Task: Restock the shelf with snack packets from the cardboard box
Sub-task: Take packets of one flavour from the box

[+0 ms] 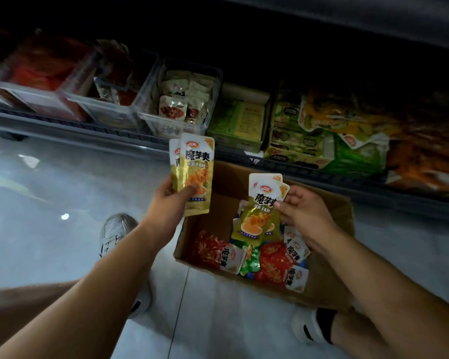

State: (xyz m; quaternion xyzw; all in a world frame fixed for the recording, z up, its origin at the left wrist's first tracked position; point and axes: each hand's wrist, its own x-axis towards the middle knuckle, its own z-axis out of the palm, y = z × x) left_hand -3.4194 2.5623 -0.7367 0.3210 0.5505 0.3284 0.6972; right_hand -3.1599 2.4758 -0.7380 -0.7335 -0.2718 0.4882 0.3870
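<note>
Two yellow-and-white foil snack packets (196,172) pinched low by left hand (170,200) fingers (192,189). Right hand (306,216) pinches similar pair (261,203) above open brown cardboard box (332,281). Likely light, limp, slick: grip flat faces. Dark shelf (62,123) just ahead.

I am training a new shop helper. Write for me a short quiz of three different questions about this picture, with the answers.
1. True or false: the left hand and the right hand each grip yellow foil snack packets.
2. Choose: the brown cardboard box stands A) on the shelf, B) on the grey floor, C) on a chair.
3. Fill in: in the box, between red foil packets, lies a ____ one.
Key: 1 true; 2 B; 3 green packet.
</note>
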